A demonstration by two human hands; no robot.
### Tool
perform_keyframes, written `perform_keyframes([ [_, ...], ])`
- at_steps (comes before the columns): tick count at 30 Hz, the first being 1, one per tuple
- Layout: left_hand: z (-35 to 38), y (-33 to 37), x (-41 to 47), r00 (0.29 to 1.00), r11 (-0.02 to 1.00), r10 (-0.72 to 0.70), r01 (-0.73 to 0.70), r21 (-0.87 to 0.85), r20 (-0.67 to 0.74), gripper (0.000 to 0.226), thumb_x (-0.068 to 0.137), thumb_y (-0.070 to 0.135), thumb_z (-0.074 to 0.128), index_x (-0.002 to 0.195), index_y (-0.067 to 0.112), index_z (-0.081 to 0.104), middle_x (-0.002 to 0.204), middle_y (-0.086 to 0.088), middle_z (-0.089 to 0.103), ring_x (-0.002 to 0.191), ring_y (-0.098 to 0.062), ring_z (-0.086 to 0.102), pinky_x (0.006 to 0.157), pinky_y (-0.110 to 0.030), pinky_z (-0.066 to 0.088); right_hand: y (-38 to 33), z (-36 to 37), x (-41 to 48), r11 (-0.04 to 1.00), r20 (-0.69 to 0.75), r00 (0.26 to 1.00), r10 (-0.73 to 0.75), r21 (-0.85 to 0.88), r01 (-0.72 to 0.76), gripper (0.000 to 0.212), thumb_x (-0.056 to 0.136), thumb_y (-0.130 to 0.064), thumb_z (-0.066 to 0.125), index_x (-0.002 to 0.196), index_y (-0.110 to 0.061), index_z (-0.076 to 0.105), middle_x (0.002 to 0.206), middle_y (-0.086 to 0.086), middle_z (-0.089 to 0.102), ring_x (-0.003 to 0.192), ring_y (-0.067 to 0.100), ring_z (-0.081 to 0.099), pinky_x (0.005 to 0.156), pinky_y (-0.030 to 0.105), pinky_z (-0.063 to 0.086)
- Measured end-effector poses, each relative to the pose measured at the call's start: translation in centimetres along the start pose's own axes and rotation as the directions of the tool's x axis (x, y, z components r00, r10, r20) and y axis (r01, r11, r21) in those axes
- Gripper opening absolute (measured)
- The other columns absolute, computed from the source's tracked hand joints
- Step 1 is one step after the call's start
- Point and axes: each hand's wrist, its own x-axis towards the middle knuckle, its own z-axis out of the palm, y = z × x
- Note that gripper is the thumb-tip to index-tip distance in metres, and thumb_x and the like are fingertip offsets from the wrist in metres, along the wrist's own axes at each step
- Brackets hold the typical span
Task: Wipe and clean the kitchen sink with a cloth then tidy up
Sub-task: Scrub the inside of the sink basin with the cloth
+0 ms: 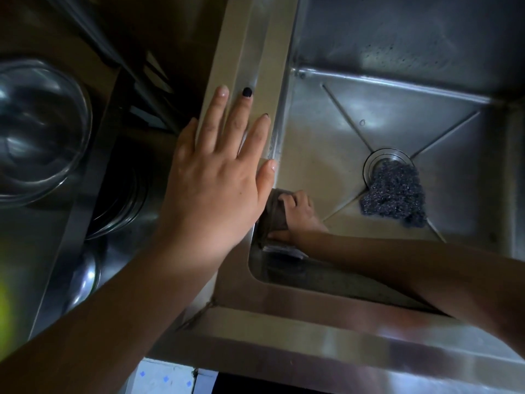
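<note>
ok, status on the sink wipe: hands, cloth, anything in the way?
Left hand flat on sink rim, holding nothing. Right hand grips cloth down in the near-left corner. Steel scourer lies partly over the drain.

The steel sink (321,132) — a scouring pad (395,194) lies on its floor, partly over the drain (379,159), a brown cloth (274,214) against its left wall.

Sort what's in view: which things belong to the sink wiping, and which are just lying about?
Job: cloth, held by right hand; sink; left hand resting on the rim.
Lying about: scourer on the drain; glass bowl.
</note>
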Motion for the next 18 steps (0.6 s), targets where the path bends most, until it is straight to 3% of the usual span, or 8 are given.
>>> perform_keyframes([
  [11, -0.1, 0.1, -0.1, 1.0, 1.0, 0.001, -0.001, 0.012, -0.009, 0.052, 0.094, 0.038, 0.032, 0.14, 0.015, 0.038, 0.151, -0.009, 0.029, 0.142, -0.03, 0.016, 0.109, -0.049, 0.025, 2.1, -3.4, 3.5, 0.999, -0.128, 0.991, -0.022, -0.026, 0.019, 0.075, 0.066, -0.043, 0.078, 0.127, -0.016, 0.043, 0.118, 0.014, 0.04, 0.11, 0.036, 0.043, 0.092, 0.038, 0.04],
  [15, 0.0, 0.0, 0.0, 1.0, 1.0, 0.007, -0.007, 0.011, -0.017, 0.052, 0.094, 0.038, 0.031, 0.14, 0.015, 0.038, 0.151, -0.01, 0.03, 0.142, -0.03, 0.017, 0.109, -0.049, 0.025, 2.6, -4.1, 3.4, 0.993, -0.09, 0.992, -0.091, -0.078, 0.085, 0.068, 0.071, -0.043, 0.073, 0.125, -0.024, 0.038, 0.118, 0.012, 0.041, 0.108, 0.034, 0.047, 0.084, 0.037, 0.042],
  [18, 0.0, 0.0, -0.1, 1.0, 1.0, 0.006, -0.006, 0.009, -0.011, 0.052, 0.094, 0.038, 0.031, 0.14, 0.015, 0.038, 0.151, -0.01, 0.029, 0.142, -0.03, 0.016, 0.109, -0.049, 0.025, 3.1, -3.9, 1.8, 0.985, 0.018, 0.996, -0.086, -0.15, 0.088, 0.069, 0.069, -0.046, 0.074, 0.124, -0.024, 0.039, 0.121, 0.012, 0.038, 0.109, 0.034, 0.045, 0.086, 0.039, 0.043],
])
